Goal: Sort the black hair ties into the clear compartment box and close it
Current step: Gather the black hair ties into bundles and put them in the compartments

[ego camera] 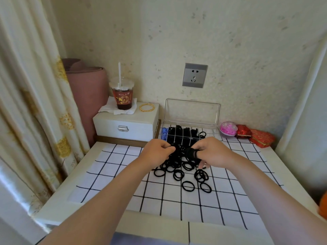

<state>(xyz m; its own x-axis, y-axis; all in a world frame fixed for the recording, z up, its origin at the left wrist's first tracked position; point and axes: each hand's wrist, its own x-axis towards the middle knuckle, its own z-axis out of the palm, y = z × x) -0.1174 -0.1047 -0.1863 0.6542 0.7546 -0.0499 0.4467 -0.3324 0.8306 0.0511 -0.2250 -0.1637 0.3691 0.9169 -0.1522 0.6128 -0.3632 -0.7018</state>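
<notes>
Mid-frame, my left hand [157, 151] pinches a clump of black hair ties [184, 167]; my right hand [211, 153] has some looped on its fingers. Stack them neat w/ both hands, then drop into the clear box [187, 134] just above (lid up).

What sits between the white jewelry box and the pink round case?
The clear compartment box, lid up, holding black hair ties; head view.

White counter [76, 177] under a checked cloth [177, 200]
At the back: white case [123, 128], open clear compartment box [192, 110], pink case [228, 129], red boxes [261, 137]; black hair ties [188, 186] on the cloth.
</notes>
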